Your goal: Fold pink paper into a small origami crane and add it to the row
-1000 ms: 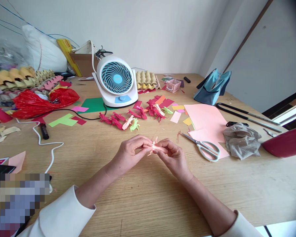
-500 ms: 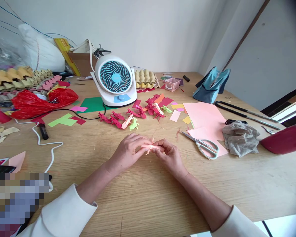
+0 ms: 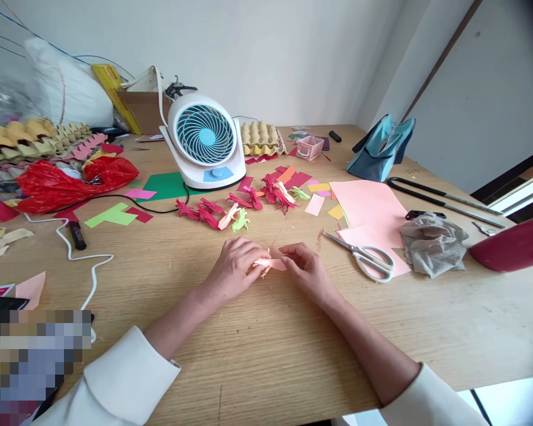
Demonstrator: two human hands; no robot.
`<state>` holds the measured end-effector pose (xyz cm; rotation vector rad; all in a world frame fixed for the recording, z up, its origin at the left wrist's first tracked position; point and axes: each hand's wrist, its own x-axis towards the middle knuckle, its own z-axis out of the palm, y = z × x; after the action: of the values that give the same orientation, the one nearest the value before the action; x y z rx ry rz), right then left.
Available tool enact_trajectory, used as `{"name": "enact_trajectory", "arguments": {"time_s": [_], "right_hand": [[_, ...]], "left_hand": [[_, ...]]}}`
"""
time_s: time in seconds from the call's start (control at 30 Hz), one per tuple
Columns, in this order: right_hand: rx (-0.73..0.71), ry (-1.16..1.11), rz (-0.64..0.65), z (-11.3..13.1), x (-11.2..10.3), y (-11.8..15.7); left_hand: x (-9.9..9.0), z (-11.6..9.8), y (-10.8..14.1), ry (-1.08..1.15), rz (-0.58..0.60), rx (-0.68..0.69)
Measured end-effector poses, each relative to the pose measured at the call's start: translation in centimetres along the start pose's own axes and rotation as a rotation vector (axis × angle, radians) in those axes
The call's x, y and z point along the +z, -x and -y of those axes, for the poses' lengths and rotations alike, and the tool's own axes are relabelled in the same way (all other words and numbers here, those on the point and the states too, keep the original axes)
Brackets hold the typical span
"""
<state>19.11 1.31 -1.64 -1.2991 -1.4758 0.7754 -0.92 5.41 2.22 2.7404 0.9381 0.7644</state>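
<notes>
A small folded piece of pink paper is held just above the wooden table. My left hand pinches its left part between thumb and fingers. At the paper's right end, my right hand has its thumb and index finger touching the tip. Beyond my hands lie several folded paper figures: dark red ones, a pink one and a light green one. White-handled scissors rest to the right, partly on pink paper sheets.
A white and blue fan stands at the back, left of egg trays. A red plastic bag and black marker lie left. Crumpled grey cloth, a blue bag and a dark red container are right.
My right fingers have slid toward the pink paper's right end, showing more of it. My left hand covers more of the paper's left side. The view has shifted slightly.
</notes>
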Motion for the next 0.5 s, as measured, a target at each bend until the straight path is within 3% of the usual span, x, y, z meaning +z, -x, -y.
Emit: {"name": "enact_trajectory", "arguments": {"time_s": [0.17, 0.5], "right_hand": [[-0.075, 0.091, 0.099, 0.4, 0.2, 0.2], [-0.219, 0.278, 0.124, 0.0, 0.9, 0.5]], "left_hand": [[0.8, 0.3, 0.2, 0.038, 0.017, -0.006], [2.2, 0.8, 0.7, 0.125, 0.031, -0.039]]}}
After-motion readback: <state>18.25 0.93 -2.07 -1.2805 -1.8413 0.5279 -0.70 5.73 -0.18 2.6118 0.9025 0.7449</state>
